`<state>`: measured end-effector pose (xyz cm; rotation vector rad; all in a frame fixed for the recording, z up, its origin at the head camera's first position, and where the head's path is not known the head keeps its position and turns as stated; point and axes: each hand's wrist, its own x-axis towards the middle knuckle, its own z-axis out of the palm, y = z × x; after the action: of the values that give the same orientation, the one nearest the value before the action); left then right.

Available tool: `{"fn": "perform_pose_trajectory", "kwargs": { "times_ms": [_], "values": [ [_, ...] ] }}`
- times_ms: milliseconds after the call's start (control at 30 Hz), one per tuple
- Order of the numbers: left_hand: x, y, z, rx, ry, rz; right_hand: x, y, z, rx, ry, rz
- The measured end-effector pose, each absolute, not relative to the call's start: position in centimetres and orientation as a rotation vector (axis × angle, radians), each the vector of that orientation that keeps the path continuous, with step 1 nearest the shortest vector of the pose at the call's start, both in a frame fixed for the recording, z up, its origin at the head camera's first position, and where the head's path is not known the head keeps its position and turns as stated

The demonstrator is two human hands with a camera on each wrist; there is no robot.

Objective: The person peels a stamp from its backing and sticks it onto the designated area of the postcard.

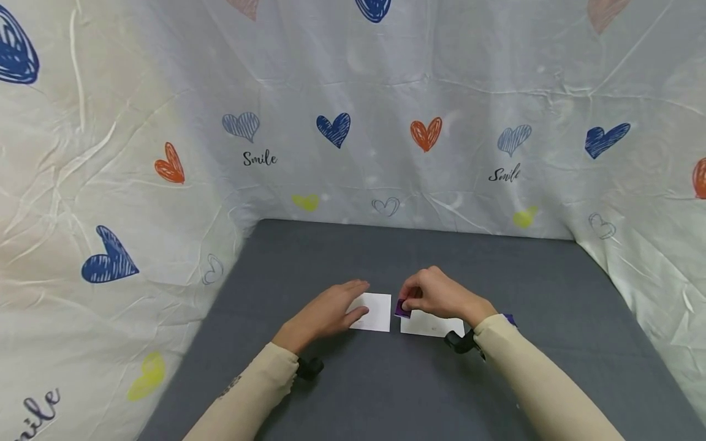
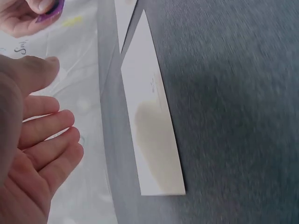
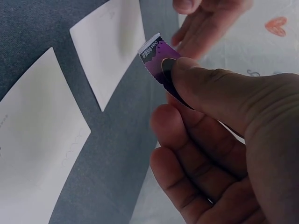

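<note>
My right hand [image 1: 441,294] pinches a small purple and black sachet [image 3: 159,58] between thumb and fingers. The sachet has a crimped, serrated end and white lettering. Below that hand lies the right white card [image 1: 430,324], partly covered by it in the head view. My left hand [image 1: 331,308] is over the left end of the other white card [image 1: 375,312], its fingers relaxed and holding nothing. In the left wrist view a soft shadow falls across this left card [image 2: 147,116], which bears a faint small mark.
Both cards lie side by side on a dark grey cloth-covered table [image 1: 353,386], a narrow gap between them. Something purple [image 1: 510,319] shows behind the right wrist, mostly hidden. A white curtain [image 1: 375,79] printed with hearts hangs behind and beside the table.
</note>
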<state>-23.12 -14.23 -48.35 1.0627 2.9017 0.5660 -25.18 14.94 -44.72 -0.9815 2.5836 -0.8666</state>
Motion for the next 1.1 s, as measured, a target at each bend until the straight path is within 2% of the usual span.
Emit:
{"fn": "perform_pose_trajectory", "kwargs": {
  "times_ms": [367,1100],
  "values": [
    [-23.2,-11.8,-48.7,1.204,2.83,0.915,-25.1,14.2,-44.9,-1.026,2.609,-0.915],
    [-22.7,-9.6,-49.7,1.107,2.817,1.118,-24.9,13.7,-45.6,-1.056,2.63,-0.953]
  ]
}}
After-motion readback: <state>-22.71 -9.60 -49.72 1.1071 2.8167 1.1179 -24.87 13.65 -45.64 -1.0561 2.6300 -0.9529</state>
